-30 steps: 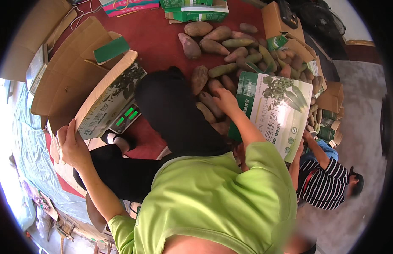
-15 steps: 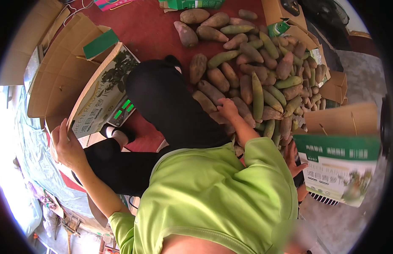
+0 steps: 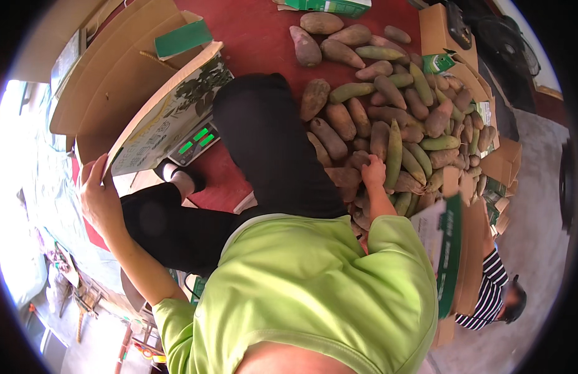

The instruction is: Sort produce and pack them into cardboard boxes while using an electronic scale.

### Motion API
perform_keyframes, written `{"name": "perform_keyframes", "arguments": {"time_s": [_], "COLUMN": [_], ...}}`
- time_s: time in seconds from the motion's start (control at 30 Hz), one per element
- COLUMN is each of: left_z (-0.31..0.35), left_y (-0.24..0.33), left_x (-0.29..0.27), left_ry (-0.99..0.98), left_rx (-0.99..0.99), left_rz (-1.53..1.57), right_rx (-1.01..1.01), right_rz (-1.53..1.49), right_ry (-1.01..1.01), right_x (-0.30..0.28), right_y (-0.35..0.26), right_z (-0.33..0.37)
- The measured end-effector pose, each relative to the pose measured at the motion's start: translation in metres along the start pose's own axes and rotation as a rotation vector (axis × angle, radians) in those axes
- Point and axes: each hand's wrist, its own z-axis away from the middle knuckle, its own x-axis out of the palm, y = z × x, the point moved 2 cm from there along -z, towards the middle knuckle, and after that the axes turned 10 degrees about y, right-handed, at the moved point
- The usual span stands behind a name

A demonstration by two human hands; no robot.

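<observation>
My left hand [image 3: 102,202] grips the near corner of a large cardboard box [image 3: 83,93], which stands open with its printed white-and-green side facing my leg. My right hand [image 3: 374,173] is down in a big heap of root vegetables, fingers curled on a reddish-brown root vegetable [image 3: 356,160]; the hand partly hides it. Around it lie more reddish-brown roots [image 3: 327,138] and long green radishes [image 3: 393,153]. Between the box and my knee, a scale [image 3: 195,143] with lit green displays sits on the floor.
On my right, another person in a striped shirt [image 3: 488,293] is partly behind a green-and-white carton [image 3: 448,255]. A fan [image 3: 504,43] and cardboard boxes [image 3: 435,28] stand beyond the heap. Red sheeting [image 3: 258,37] covers the floor ahead.
My right hand has shifted slightly across the heap, away from my knee. The carton at the right has turned and come closer to my side, and the person in stripes shows more. My view has shifted.
</observation>
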Motion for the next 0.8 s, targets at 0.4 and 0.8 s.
{"name": "perform_keyframes", "arguments": {"time_s": [0.4,0.8], "left_z": [0.009,0.014], "left_y": [-0.007,-0.015], "left_x": [0.011,0.012], "left_ry": [0.148,0.164], "left_rx": [0.080,0.077], "left_rz": [-0.104,-0.086], "right_rx": [0.440,0.604], "right_rz": [0.071,0.053], "right_ry": [0.233,0.020], "right_x": [-0.024,-0.039], "right_y": [0.038,0.046], "right_z": [-0.015,-0.017]}}
